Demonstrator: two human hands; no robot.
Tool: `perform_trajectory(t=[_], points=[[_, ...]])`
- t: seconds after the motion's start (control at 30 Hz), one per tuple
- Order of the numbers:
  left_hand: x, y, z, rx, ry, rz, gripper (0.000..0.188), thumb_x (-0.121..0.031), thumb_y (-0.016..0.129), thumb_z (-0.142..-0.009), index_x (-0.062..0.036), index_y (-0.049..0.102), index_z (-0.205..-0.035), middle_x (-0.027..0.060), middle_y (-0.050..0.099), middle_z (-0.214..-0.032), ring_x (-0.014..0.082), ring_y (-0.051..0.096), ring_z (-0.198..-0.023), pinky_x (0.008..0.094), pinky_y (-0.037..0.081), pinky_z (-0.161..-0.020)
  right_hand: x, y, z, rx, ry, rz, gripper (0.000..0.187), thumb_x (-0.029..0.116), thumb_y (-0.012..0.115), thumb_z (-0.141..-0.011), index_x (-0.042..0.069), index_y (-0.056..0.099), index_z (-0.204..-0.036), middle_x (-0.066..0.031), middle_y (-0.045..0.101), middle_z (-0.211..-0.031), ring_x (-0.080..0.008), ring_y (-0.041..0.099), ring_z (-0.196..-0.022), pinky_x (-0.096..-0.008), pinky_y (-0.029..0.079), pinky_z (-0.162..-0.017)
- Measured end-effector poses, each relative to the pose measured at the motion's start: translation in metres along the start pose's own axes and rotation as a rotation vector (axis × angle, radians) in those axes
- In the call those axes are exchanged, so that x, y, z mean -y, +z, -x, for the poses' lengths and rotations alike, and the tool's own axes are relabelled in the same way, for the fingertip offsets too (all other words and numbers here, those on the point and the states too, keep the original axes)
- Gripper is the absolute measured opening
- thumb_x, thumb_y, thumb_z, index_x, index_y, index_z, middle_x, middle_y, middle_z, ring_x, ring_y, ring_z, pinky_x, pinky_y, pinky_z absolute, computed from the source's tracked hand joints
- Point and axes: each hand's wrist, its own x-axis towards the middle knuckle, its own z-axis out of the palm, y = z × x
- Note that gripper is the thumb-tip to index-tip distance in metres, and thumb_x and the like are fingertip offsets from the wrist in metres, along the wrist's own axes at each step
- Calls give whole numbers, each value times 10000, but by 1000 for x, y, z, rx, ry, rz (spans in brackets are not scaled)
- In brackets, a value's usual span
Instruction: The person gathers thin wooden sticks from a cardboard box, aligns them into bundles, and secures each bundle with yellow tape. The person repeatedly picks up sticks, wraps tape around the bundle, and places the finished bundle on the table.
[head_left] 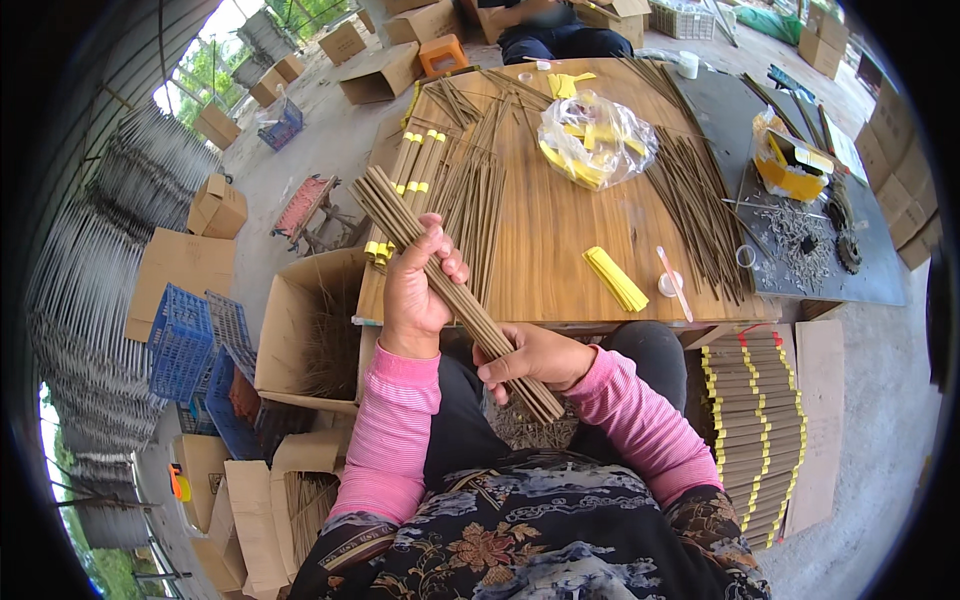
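A long bundle of thin brown sticks [390, 208] runs on a slant from upper left to lower right in front of me. My left hand [418, 288] is wrapped around its middle. My right hand [532, 358] grips the bundle near its lower end, above my lap. On the wooden table [560, 250] beyond lie loose brown sticks [690, 200], several banded bundles with yellow wraps [415, 165], a stack of yellow paper strips [615, 278] and a clear plastic bag of yellow strips [592, 140].
A stack of banded bundles [755, 430] lies on the floor at my right. An open cardboard box with sticks [315, 335] stands at my left, next to blue crates [195, 350]. Another person [560, 35] sits across the table. A dark tray [810, 240] holds small parts.
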Motion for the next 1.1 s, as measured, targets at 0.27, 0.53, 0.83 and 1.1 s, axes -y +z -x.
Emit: perform_trajectory(t=[0.27,0.53,0.83,1.1], points=[[6,9,20,-204,109,-208,110,-82,598,-800,-62,532,-886,20,491,-674,111,466,-577,249,418,-537,-19,16,8,-379,-176,717,155,80,610,-792,23,473,-838,-37,523,-621,-123,543,-479,-229,449,-426],[4,-6,26,35,-22,73,88,-141,569,-845,-71,522,-870,3,475,-661,97,450,-541,242,399,-489,-11,31,26,-97,67,95,164,87,613,-792,25,465,-825,-23,496,-611,-92,493,-433,-226,425,-385],[3,-1,38,117,-125,246,129,-182,542,-867,-92,487,-792,-15,447,-613,89,437,-494,233,378,-437,-16,39,35,-20,106,-53,123,52,574,-800,32,454,-818,-18,470,-571,-107,467,-409,-240,416,-378],[0,12,48,-196,23,-117,178,-192,614,-811,-118,478,-724,-21,453,-577,88,435,-459,229,373,-433,-31,45,23,-348,-45,478,180,68,616,-790,10,458,-853,-14,495,-612,-86,476,-463,-217,402,-425]])
